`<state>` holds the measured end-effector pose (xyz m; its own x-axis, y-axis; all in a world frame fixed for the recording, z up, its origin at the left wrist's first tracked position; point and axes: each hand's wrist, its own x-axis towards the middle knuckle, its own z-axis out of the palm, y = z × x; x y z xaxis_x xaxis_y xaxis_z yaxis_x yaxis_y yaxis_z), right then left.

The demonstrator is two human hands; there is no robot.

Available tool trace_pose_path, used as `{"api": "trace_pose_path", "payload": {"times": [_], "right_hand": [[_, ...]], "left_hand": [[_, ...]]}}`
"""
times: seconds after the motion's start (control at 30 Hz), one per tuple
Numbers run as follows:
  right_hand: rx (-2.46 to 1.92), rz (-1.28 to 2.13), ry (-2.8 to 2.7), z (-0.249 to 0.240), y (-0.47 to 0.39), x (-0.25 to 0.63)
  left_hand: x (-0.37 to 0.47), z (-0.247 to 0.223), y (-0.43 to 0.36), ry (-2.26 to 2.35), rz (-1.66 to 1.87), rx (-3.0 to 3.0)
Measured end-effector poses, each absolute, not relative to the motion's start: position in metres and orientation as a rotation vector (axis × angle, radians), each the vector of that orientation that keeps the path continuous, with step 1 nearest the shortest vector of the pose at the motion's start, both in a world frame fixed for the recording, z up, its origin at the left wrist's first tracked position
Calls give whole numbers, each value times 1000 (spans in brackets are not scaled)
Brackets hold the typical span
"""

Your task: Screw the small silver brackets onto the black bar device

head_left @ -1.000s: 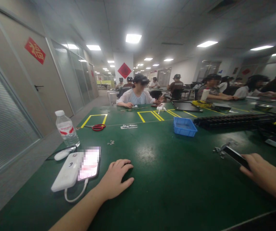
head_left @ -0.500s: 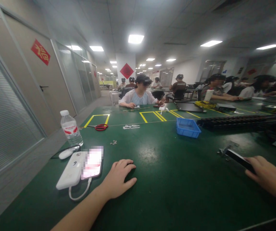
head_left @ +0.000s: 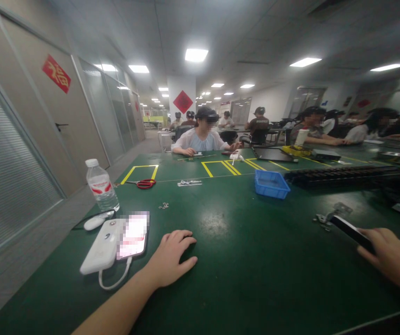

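Observation:
My left hand (head_left: 172, 257) rests palm down on the green table (head_left: 248, 265), its fingers spread and nothing in them. At the right, my right hand (head_left: 386, 251) is closed round one end of a slim black bar (head_left: 352, 232) with a pale upper face. The bar's far end slants toward a small group of metal parts (head_left: 322, 220); whether it touches them I cannot tell. Nearest to my left hand lie a lit phone (head_left: 135, 235) with a cable plugged in and a white power bank (head_left: 102, 246).
A water bottle (head_left: 102, 186) and a white mouse-like object (head_left: 97, 222) stand at the left. Beyond are red-handled scissors (head_left: 146, 184), small metal rings (head_left: 164, 205), thin strips (head_left: 189, 183) and a blue tray (head_left: 271, 184). A co-worker (head_left: 203, 135) sits opposite; black equipment (head_left: 342, 177) lies right.
My right hand and the black bar have shifted slightly to the right. My left hand keeps its spread pose on the table.

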<state>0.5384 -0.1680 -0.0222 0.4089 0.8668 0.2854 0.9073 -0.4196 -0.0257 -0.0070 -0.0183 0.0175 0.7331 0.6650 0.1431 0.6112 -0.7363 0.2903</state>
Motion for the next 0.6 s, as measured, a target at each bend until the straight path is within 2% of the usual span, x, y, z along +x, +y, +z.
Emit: {"api": "trace_pose_path", "payload": {"times": [0.3, 0.47, 0.6], "right_hand": [[-2456, -387, -1487, -15, -167, 523], [-2438, -211, -1529, -5, -168, 513], [-2428, -146, -1273, 3, -165, 506]], "left_hand": [[-7, 18, -19, 1020, 351, 2702], [-6, 19, -20, 1019, 362, 2706], [-6, 19, -20, 1022, 354, 2701]]}}
